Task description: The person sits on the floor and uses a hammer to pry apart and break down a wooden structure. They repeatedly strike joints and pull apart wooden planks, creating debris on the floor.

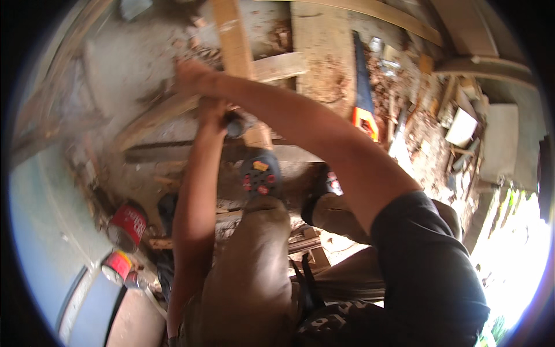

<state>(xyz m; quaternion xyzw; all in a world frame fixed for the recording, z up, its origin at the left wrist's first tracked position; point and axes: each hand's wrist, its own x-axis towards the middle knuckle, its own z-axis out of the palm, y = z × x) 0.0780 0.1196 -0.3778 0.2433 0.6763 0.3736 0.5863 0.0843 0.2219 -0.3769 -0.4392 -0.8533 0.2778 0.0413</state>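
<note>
My left hand [214, 109] is closed beside the crossing of two pieces of wood, and a short dark cylinder [234, 125] juts out by it; its kind does not show. My right arm reaches across to the left, over the left wrist. My right hand [193, 76] is smeared by motion, and its fingers cannot be made out. Both hands are at a rough wooden piece [156, 120] that runs slantwise under a long wooden strip [232, 37]. The near end of the strip lies at my dark clog [261, 173], which has coloured charms on it.
A wide board [324, 49] lies beyond, with a handsaw [364, 92] with an orange handle beside it. Red cans [128, 224] stand at the lower left. Wood scraps and shavings litter the ground at the right. A dark beam [167, 152] lies crosswise before my feet.
</note>
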